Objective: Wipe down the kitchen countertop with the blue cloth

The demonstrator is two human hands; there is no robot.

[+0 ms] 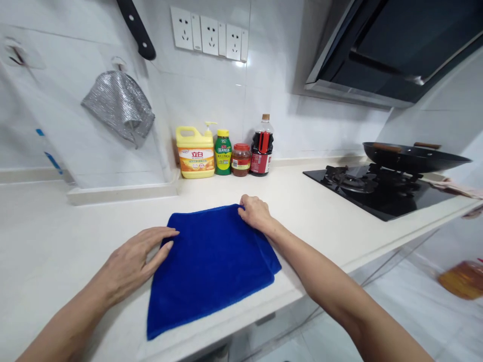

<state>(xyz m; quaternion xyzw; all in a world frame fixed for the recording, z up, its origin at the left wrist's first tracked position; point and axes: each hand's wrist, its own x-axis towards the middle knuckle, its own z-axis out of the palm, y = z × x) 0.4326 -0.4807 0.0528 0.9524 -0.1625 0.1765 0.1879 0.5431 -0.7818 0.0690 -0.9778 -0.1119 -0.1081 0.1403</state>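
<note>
A blue cloth [211,261] lies on the pale countertop, folded over, with a lower layer showing along its right side. My right hand [255,211] pinches the cloth's far right corner. At the left edge of the cloth is my left hand [138,259], its fingers stretched out and the thumb apart. Those fingertips rest on or just over the cloth's edge; I cannot tell how firmly they touch. The cloth's near left corner reaches close to the counter's front edge.
Against the wall stand a yellow detergent jug [196,156], a green bottle [223,153], a red-lidded jar [241,160] and a dark sauce bottle [261,148]. At right, a wok [415,157] sits on the black gas hob [385,203]. A silvery cloth [118,103] hangs left.
</note>
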